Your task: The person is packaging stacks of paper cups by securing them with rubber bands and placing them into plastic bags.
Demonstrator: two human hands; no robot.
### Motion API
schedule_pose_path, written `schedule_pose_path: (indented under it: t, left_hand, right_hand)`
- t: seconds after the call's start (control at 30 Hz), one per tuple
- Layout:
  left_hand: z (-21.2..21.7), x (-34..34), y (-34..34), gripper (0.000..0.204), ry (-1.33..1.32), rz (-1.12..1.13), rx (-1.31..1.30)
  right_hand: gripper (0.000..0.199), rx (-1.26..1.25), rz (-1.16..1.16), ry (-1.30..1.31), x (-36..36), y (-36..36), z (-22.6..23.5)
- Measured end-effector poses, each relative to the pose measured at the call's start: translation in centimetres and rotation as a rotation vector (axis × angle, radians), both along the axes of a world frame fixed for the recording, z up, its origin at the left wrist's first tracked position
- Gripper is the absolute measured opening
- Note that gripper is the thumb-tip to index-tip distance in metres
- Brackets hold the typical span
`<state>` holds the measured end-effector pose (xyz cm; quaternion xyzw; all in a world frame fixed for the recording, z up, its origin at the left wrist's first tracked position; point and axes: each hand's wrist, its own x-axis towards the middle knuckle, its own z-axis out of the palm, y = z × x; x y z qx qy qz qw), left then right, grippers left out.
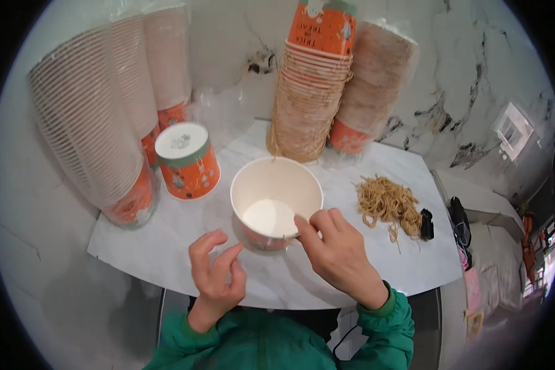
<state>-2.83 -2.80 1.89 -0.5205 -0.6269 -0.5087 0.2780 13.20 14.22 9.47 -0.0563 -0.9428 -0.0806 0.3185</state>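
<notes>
A round white-lined paper tub [276,176] stands upright in front of me, its mouth facing up and its outside orange where it shows. My right hand [336,250] is at the tub's near right side, thumb and fingers pinched together by the wall. A thin tan strand seems to show there, but what the fingertips grip is too small to make out. Beside the tub's near left side, my left hand [217,274] is raised with fingers bent and apart, holding nothing. A loose pile of tan strings [385,200] lies to the right.
Behind the tub rises a tall stack of orange tubs [311,92] with tan strings about their rims. A plastic-wrapped stack [376,80] adjoins it. More wrapped stacks [86,111] stand left, near a white-lidded orange tub [188,166]. A black clip-like object [427,224] touches the strings.
</notes>
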Motion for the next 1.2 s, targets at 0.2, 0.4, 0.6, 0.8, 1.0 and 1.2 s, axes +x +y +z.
schedule_pose_path:
  t: [0.2,0.4,0.6,0.8,1.0,1.2]
  left_hand:
    - [-2.7,-2.0,-4.8,0.032,-0.268,0.159,-0.091]
    - [-3.8,-2.7,-4.7,0.025,-0.413,0.202,-0.042]
    - [-4.7,-2.4,-4.5,0.020,-0.341,0.171,-0.050]
    - [-3.9,-2.4,-4.7,0.022,-0.209,0.226,-0.059]
    - [-3.7,-2.3,-4.8,0.021,-0.261,0.238,-0.036]
    - [-3.9,-2.5,-4.6,0.020,-0.258,0.248,-0.038]
  right_hand:
    - [0.019,-0.050,0.135,-0.048,-3.1,3.0,1.7]
    - [0.005,-0.295,0.263,0.256,-11.4,9.9,8.4]
    - [0.017,-1.255,0.499,0.472,-15.5,17.5,18.6]
    - [0.014,-1.486,0.567,0.701,-16.9,23.2,23.3]
    - [0.013,-1.563,0.533,0.846,-17.8,25.1,24.3]
    - [0.015,-1.664,0.477,0.918,-17.8,26.3,23.4]
